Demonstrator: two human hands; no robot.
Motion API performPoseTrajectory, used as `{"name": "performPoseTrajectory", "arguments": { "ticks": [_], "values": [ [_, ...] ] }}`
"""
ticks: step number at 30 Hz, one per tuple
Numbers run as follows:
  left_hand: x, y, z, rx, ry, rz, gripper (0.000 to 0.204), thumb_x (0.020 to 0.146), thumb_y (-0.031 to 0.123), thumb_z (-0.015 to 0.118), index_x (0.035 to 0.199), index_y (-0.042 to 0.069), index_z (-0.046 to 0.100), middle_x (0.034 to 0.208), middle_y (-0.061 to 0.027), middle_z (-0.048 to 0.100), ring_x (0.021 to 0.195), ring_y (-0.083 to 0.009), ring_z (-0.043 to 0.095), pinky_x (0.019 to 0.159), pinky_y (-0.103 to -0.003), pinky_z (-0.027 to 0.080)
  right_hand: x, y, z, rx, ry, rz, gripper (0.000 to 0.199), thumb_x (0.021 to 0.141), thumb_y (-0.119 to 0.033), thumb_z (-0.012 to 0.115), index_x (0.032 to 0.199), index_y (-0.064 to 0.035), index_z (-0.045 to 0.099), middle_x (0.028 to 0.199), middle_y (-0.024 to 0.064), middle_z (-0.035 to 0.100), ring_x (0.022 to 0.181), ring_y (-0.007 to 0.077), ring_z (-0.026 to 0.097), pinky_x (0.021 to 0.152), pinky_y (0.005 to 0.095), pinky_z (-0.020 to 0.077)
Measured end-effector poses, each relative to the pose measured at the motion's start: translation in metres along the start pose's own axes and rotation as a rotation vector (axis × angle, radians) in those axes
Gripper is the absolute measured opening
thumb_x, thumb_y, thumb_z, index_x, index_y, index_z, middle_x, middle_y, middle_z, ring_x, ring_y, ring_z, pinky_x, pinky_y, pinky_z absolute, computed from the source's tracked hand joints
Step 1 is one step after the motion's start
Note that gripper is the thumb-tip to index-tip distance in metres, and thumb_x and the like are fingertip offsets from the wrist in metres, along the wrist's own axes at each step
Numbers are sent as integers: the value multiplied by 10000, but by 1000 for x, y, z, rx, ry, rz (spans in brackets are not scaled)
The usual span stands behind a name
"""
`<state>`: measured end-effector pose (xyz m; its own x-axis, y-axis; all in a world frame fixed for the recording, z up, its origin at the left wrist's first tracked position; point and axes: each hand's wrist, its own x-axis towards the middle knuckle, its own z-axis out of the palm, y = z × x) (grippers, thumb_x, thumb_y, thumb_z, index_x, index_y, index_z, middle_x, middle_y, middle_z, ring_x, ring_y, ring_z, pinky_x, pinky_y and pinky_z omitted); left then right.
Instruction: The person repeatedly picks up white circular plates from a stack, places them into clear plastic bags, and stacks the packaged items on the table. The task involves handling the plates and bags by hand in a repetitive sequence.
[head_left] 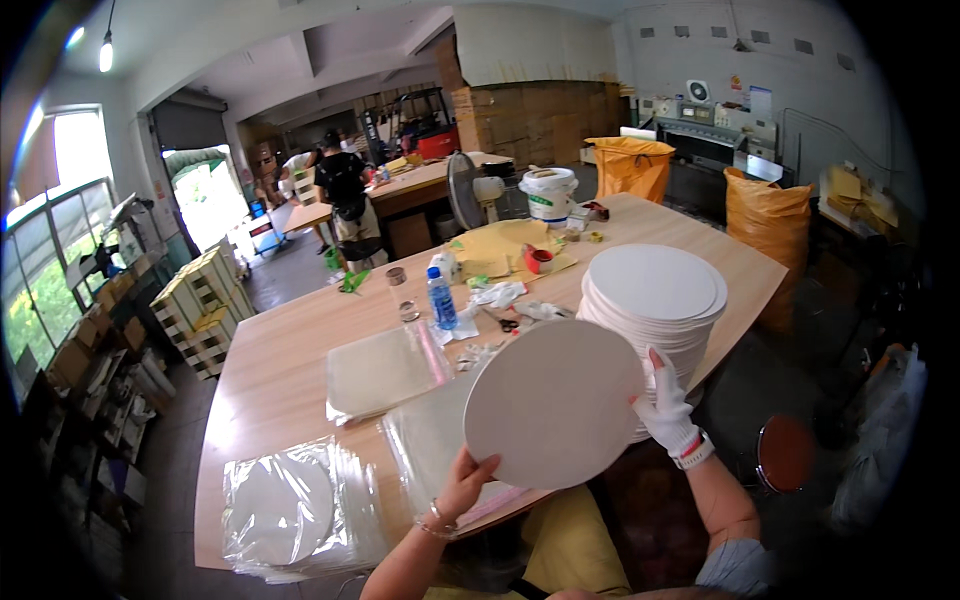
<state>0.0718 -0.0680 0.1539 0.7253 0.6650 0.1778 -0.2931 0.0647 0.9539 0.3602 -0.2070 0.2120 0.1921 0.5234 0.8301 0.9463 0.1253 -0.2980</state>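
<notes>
A round white board (555, 405) is tilted up in front of me above the near table edge. My left hand (465, 487), bare, pinches its lower left rim, thumb on the face. At the right rim my right hand (666, 405), in a white glove, grips the board; part of its fingers is hidden behind it. Just beyond stands a tall stack of similar round boards (655, 282). Under the held board lies a pile of clear plastic bags (425, 440), with another bag pile (385, 372) behind it. Bagged round boards (285, 510) are stacked at the table's near left corner.
On the wooden table (270, 375) are a blue-labelled bottle (441, 300), scissors (508, 325), red tape (538, 261), yellow paper (490, 247), a white bucket (548, 195) and a fan (468, 192). Orange sacks (765, 215) and a stool (785, 453) stand right. A person (343, 190) stands further back.
</notes>
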Motion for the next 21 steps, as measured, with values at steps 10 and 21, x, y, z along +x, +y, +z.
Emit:
{"name": "performPoseTrajectory", "arguments": {
  "ticks": [10, 21],
  "values": [
    [-47, -84, -126, 60, 372, 139, 413, 829, -18, 566, 1204, 28, 397, 1140, -60, 509, 1070, -160, 479, 935, -303, 388, -70, -17, 177, 954, -538, 617, 370, 792, -35, 524, 1149, 6, 436, 913, 32, 568, 797, 81, 537, 702, 240, 443],
    [-17, -72, -119, 502, 497, 98, 299, 831, 100, 525, 1106, -2, 465, 895, -101, 559, 846, -211, 546, 732, -351, 455, -65, 35, 170, -17, -727, -39, 135, 817, -160, 518, 904, -58, 515, 826, 165, 605, 594, 338, 593, 512, 398, 453]
  ]
}}
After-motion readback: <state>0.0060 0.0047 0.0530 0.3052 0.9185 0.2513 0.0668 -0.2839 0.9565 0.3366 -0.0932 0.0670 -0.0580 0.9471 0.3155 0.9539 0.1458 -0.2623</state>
